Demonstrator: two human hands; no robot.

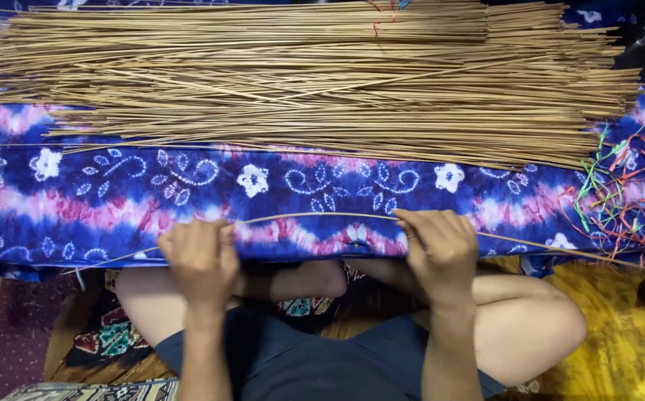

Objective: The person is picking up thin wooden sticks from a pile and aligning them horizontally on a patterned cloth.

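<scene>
The left hand (197, 260) is pinching a thin stick (315, 216) in closed fingers at the near edge of the blue cloth (114, 200). The stick is bowing upward between the hands, so more bend could snap it. The right hand (441, 249) is gripping it too, fingers curled shut. A slip could fling it into the stick pile (307, 74) or strings (623, 193).

A pile of sticks (300, 74) spans the frame's top on the cloth (114, 200); loose strings (623, 189) lie at right, and one bent stick (315, 216) sits below centre.
</scene>
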